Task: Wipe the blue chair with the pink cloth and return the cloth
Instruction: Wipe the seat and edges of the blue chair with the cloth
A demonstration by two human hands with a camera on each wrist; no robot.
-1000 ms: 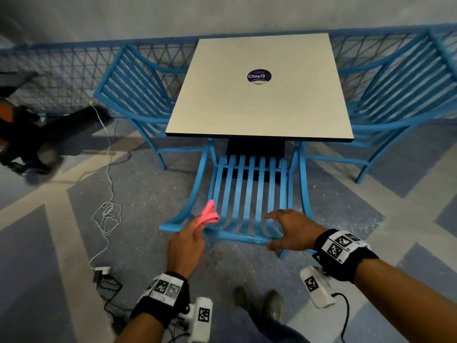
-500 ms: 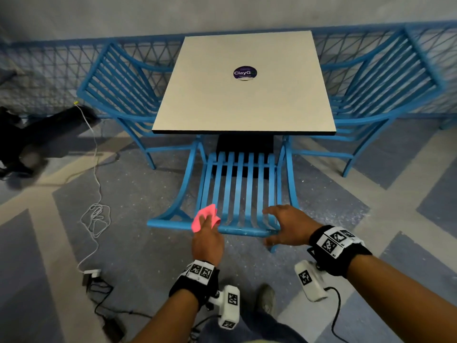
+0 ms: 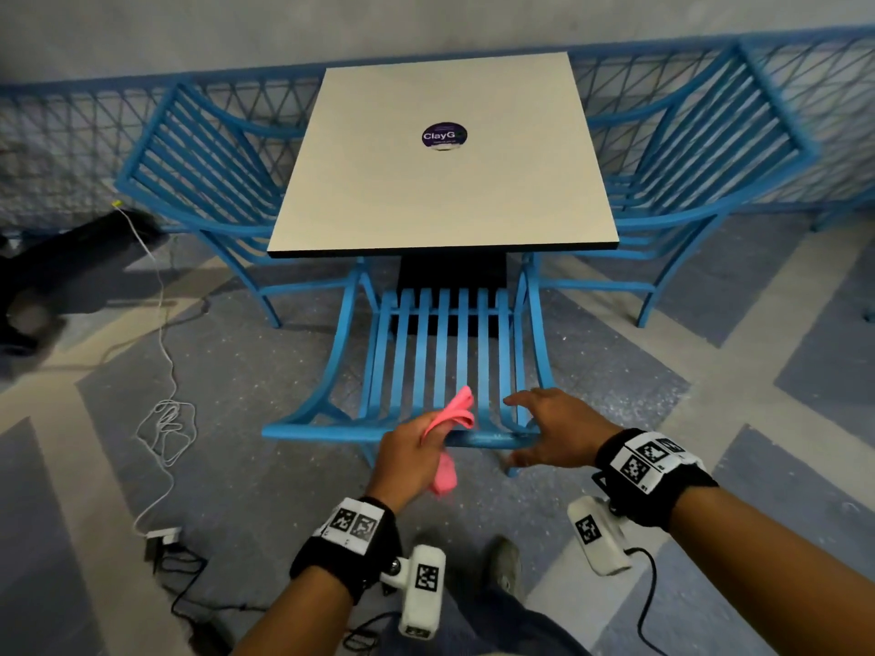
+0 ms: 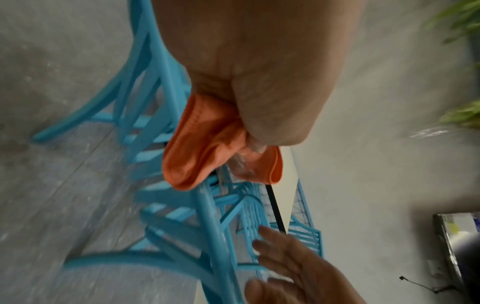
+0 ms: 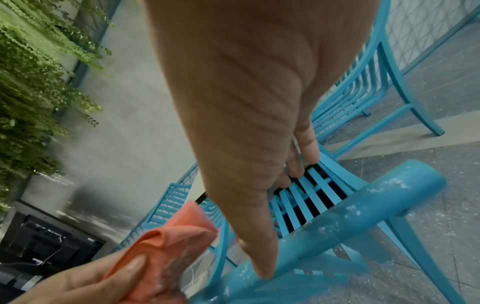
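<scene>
Left hand (image 4: 259,67) gripping bunched cloth (image 4: 207,148), blue chair (image 4: 207,226) below

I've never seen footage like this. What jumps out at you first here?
The bright pink cloth stands out, bunched in the left hand over the top rail of a blue chair tucked under a pale square table. The right hand rests on that same rail beside it, fingers spread. Both wrists wear black bands with checkered markers, and two more blue chairs flank the table.
</scene>
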